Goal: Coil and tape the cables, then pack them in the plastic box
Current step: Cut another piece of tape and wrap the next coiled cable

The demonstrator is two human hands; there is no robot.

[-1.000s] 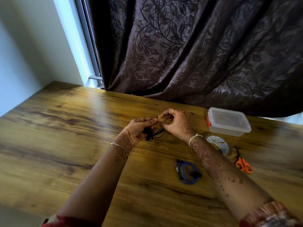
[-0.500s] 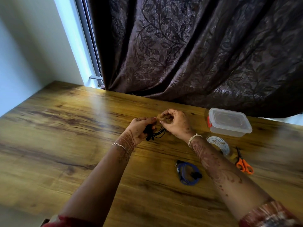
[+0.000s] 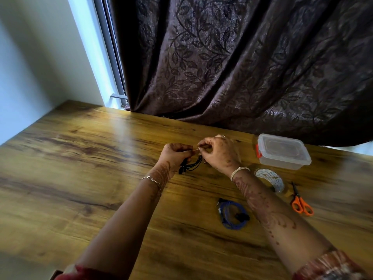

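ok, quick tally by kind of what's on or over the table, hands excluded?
Cables: 2, a black thin cable bundle in the left hand grip and a blue coiled cable lying on the wooden table
Clear lidded plastic box: 1
White tape roll: 1
Orange-handled scissors: 1
Total: 5

The wooden table [image 3: 80, 178] carried a lidded plastic box [image 3: 283, 151] at its far right. Nearer lay a roll of tape [image 3: 270, 178], orange-handled scissors [image 3: 300, 203] beside it, and a coiled blue cable [image 3: 232, 215].

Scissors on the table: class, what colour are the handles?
The scissors have orange handles, clearest in the head view.
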